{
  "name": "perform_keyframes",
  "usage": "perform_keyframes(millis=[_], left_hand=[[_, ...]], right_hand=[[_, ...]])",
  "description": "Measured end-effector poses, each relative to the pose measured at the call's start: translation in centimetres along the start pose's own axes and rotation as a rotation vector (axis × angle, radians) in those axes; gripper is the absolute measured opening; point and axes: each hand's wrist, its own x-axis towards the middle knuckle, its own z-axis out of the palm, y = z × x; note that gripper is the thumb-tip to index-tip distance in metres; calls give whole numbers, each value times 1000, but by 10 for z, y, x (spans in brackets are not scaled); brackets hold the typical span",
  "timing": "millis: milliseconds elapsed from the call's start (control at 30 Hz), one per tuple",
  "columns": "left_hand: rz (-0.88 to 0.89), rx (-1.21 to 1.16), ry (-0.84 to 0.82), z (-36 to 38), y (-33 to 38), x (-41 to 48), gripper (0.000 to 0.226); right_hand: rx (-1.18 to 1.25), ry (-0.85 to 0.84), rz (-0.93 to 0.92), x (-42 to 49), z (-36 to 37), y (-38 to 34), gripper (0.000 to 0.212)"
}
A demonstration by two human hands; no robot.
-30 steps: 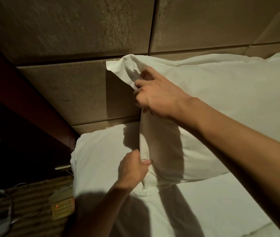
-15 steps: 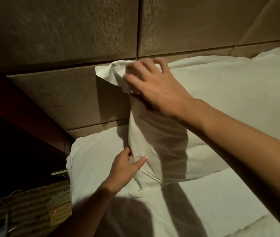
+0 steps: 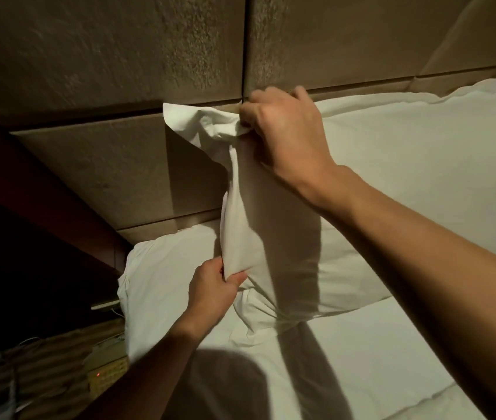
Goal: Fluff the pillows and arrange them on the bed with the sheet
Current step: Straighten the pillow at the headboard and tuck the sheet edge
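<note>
A white pillow [image 3: 407, 177] stands upright against the padded headboard [image 3: 104, 71]. My right hand [image 3: 283, 131] grips the bunched fabric at its upper left corner. My left hand [image 3: 213, 291] pinches the lower left edge of the same pillow between thumb and fingers. A second white pillow [image 3: 168, 283] lies flat behind and below it, at the bed's left end. The white sheet [image 3: 362, 365] covers the mattress in front of both pillows.
Left of the bed is a dark gap with a nightstand carrying a phone [image 3: 104, 371] with a small red light, cables and a striped surface. A dark wooden panel [image 3: 28, 192] runs along the headboard's left side.
My right hand went from lying over the pillow's top corner to gripping its bunched fabric. My left hand closed from an open touch to a pinch on the lower edge.
</note>
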Motion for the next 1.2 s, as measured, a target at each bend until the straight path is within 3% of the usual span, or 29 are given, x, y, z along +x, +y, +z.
perform_keyframes(millis=[200, 333, 467, 533, 633, 700, 767, 867, 967, 1067, 1200], left_hand=[[-8, 116, -9, 0, 0, -3, 34], [-14, 137, -114, -3, 3, -3, 41], [-36, -207, -175, -13, 29, -5, 74], [-28, -332, -79, -16, 46, -1, 80], [51, -504, 91, -23, 73, 12, 79], [98, -612, 117, -30, 91, 23, 81], [128, -627, 141, -38, 110, 34, 72], [182, -551, 232, -42, 129, 48, 32], [218, -492, 287, -42, 134, 55, 13], [258, -419, 298, -45, 133, 54, 8], [311, -204, 334, -54, 135, 49, 27]], right_hand=[[11, -34, -52, -1, 1, -4, 23], [44, -47, -129, -10, 1, 0, 24], [163, 9, -41, -4, 5, -1, 27], [180, 32, 3, 2, 6, -2, 34], [145, -22, -16, 6, 7, 6, 26], [125, -68, -44, 5, 7, 10, 21], [123, -77, -55, 6, 7, 8, 21], [120, -53, -39, 8, 7, 4, 22], [125, -50, -23, 9, 6, 2, 22], [120, -55, -13, 8, 4, -1, 22], [116, -77, 15, 9, 1, -5, 21]])
